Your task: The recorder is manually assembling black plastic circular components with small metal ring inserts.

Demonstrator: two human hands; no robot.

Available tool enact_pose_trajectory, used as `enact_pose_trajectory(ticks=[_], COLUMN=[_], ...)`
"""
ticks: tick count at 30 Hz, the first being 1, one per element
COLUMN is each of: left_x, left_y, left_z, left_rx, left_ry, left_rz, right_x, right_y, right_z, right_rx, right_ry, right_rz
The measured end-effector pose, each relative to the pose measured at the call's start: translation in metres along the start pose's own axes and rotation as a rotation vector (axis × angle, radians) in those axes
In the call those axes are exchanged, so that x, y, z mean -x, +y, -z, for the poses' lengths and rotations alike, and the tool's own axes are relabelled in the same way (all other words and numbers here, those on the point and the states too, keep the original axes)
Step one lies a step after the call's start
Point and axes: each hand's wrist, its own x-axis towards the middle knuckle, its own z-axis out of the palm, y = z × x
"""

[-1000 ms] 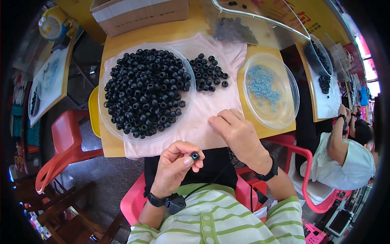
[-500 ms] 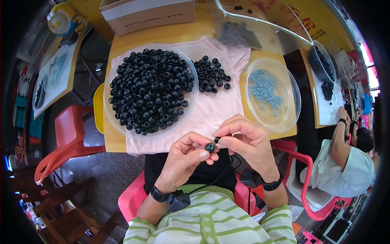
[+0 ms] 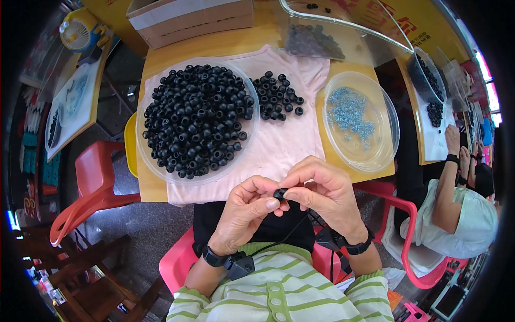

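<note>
My left hand (image 3: 244, 214) and my right hand (image 3: 322, 196) meet in front of my chest, just below the table edge. Both pinch one small black ring-shaped bead (image 3: 280, 194) between thumbs and fingertips. Above them a clear round dish (image 3: 155, 161) holds a big heap of the same black beads (image 3: 196, 118). A smaller loose pile of black beads (image 3: 276, 95) lies on the pale pink cloth (image 3: 279, 145). To the right a second clear dish (image 3: 383, 145) holds tiny light-blue parts (image 3: 348, 112).
A cardboard box (image 3: 190, 19) and a clear plastic bag (image 3: 332, 32) sit at the table's far side. Another person (image 3: 461, 209) in white works at a neighbouring table on the right. A red plastic chair (image 3: 91, 182) stands at the left.
My right hand came back from the cloth to meet my left hand. The black bead, first held by the left hand alone, is now pinched by both hands, slightly higher.
</note>
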Motion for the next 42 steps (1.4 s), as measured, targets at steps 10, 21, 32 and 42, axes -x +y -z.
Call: enact_pose_trajectory(ticks=[10,21,32,42], left_x=[-0.003,-0.006,-0.007,0.003], left_y=[0.002,0.001,0.0,-0.004], left_z=[0.002,0.004,0.0,0.001], left_rx=[0.024,0.119,0.286,0.282], left_ry=[-0.019,-0.049,-0.032,0.065], left_rz=[0.038,0.06,0.184,0.252], right_x=[0.0,-0.001,-0.001,0.002], right_y=[-0.002,0.008,-0.008,-0.002], right_z=[-0.002,-0.003,-0.009,-0.005], right_rx=[-0.107,-0.278,0.595,0.651], right_ry=[0.012,-0.016,0.095,0.052], right_rz=[-0.072,-0.104,0.314,0.527])
